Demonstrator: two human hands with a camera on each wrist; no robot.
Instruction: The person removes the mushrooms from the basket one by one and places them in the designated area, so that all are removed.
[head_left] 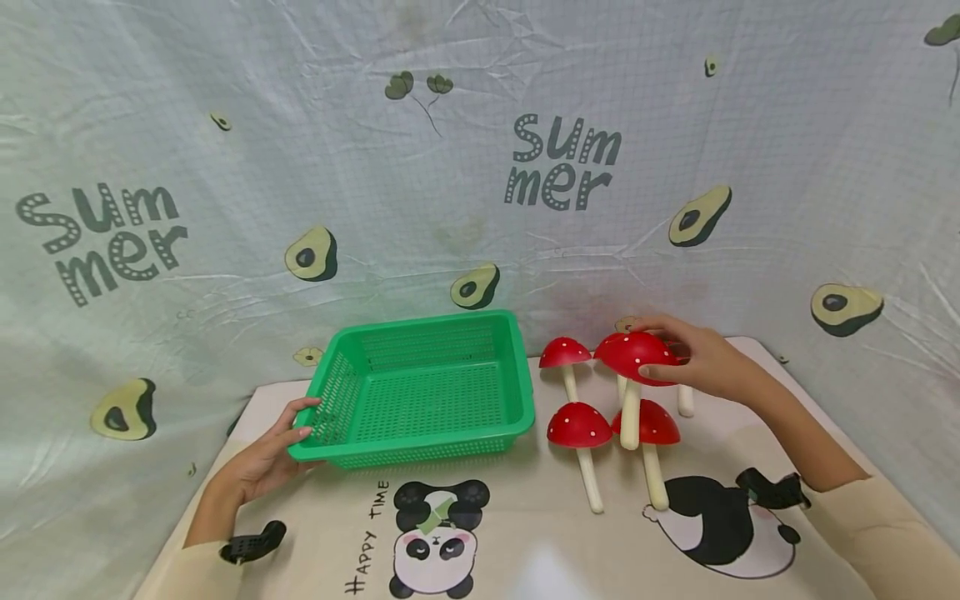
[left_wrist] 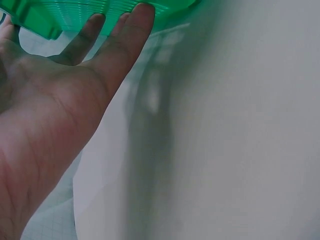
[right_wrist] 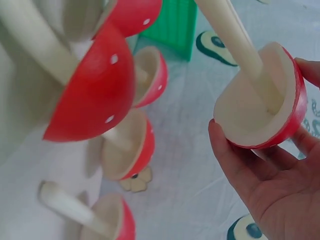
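On the left, my left hand (head_left: 258, 467) grips the left side of a green perforated plastic basket (head_left: 525, 375), some fingers over the rim. In the left wrist view, other fingers (left_wrist: 125, 45) reach along the basket's underside (left_wrist: 75, 15). My right hand (head_left: 705, 362) holds a toy mushroom (head_left: 630, 417) by its red, white-dotted cap, lifted among the others with its pale stem hanging down. The right wrist view shows the cap's hollow cream underside (right_wrist: 245, 115) between thumb and fingers. No mushrooms show inside the basket.
Several more red-capped mushrooms stand right of the basket, including a front one (head_left: 579, 425), one beside it (head_left: 660, 425) and a back one (head_left: 564, 352). The table (head_left: 315, 533) has a panda-print cover. A printed cloth (head_left: 420, 192) hangs behind and at both sides.
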